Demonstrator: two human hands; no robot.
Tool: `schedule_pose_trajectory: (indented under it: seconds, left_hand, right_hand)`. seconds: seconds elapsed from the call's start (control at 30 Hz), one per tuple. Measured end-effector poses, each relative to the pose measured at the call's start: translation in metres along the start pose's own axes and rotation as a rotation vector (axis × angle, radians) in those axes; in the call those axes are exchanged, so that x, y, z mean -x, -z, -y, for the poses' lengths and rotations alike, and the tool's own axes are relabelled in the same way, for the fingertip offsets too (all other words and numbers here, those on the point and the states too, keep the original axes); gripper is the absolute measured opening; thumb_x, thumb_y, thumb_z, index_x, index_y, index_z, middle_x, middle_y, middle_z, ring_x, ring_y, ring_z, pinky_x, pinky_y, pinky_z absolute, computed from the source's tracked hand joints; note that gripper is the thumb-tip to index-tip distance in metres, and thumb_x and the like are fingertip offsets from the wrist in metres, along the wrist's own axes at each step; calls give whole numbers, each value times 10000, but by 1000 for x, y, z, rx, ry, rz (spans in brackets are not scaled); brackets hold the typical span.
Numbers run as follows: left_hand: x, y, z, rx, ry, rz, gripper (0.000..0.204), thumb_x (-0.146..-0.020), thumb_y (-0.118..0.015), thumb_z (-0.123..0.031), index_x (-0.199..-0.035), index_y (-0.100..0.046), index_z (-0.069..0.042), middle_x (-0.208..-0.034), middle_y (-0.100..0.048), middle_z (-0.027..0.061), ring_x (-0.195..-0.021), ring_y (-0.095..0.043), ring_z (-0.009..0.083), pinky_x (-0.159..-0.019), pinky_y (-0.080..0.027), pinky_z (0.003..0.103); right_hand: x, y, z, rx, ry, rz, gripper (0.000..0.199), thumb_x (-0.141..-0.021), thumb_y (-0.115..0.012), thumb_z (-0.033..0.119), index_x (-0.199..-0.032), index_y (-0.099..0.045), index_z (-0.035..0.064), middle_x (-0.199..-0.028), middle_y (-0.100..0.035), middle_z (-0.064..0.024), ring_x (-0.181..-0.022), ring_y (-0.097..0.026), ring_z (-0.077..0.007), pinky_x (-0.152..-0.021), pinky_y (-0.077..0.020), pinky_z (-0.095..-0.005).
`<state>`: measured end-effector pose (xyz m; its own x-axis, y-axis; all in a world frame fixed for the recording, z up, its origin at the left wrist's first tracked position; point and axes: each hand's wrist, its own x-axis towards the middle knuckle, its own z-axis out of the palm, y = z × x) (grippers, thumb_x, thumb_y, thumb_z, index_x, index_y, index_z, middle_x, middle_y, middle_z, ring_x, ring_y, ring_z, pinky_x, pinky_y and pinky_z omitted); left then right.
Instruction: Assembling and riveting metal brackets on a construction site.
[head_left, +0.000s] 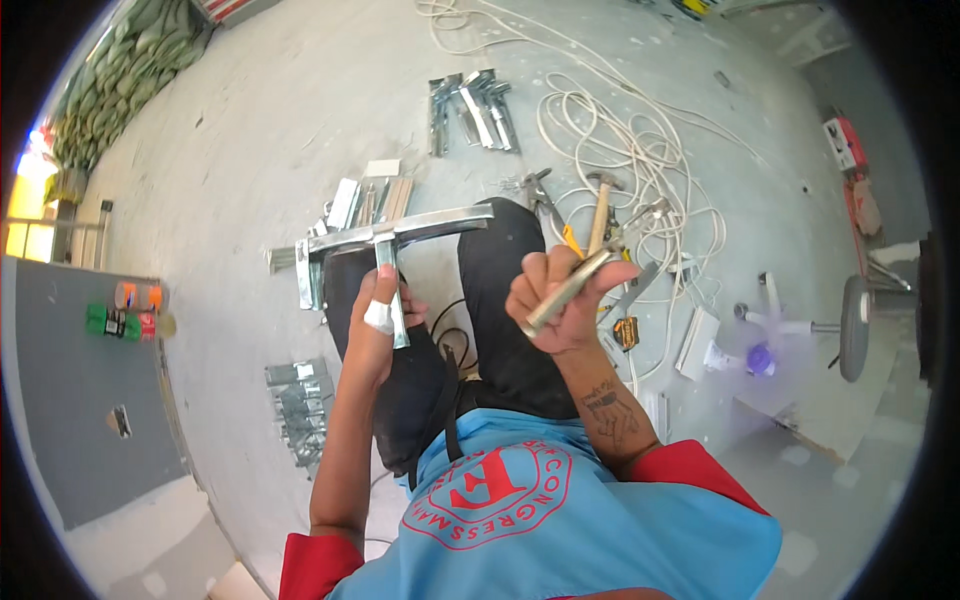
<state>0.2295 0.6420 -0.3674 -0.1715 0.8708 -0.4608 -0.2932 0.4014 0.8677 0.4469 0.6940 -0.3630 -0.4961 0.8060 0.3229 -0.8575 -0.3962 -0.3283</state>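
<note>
Silver metal pieces (298, 412) lie on the floor (225, 300) at the left, side by side — it seems this order makes them easy to pick. Next, the left hand (372, 330) is clamped on the stem of a T-shaped metal piece (430, 224), the thumb along its face, perhaps so that the long crossbar is steady above the left knee (350, 282). Past the crossbar, metal strips (398, 198) are piled, probably to be within reach. More to the right, the right hand (580, 325) is closed around a slim metal bar (565, 296), fingers curled and thumb near its upper end, likely for firm control; its exact kind I cannot tell. Beyond this hand, pliers (543, 205) and a hammer (600, 215) lie beside loose white cable (685, 165) — presumably kept close for convenience.
</note>
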Motion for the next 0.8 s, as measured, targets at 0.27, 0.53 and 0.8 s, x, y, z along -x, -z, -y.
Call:
schedule_pose_trajectory:
  seconds: [0.27, 0.53, 0.8]
  left_hand:
    - [-2, 3, -13, -52, -16, 17, 493, -988, -486, -523, -1055, -530, -36, -873, -524, 43, -782, -627, 155, -706, -530, 289]
    - [5, 9, -32, -117, -34, -17, 485, -991, -489, -495, -1086, -525, -20, -868, -534, 47, -688, -568, 128, -591, -481, 272]
    - [15, -8, -52, -565, -292, -116, 611, -1004, -465, -496, -1185, -482, 87, -890, -587, 142, -799, -580, 206, -731, -474, 325]
  right_hand:
    - [3, -3, -21, 79, -35, -382, 381, -928, -680, 255, -691, -408, 135, -555, -286, 51, -455, -250, -55, -429, -207, -231]
    - [-3, -3, -29, 1024, -89, -657, 179, -881, -738, 172, -826, -604, 66, -687, -577, 17, -493, -405, -32, -424, -257, -218]
    - [10, 7, -58, 1315, -220, -527, 268, -900, -717, 243, -1031, -722, 10, -750, -652, 14, -676, -561, -51, -621, -454, -229]
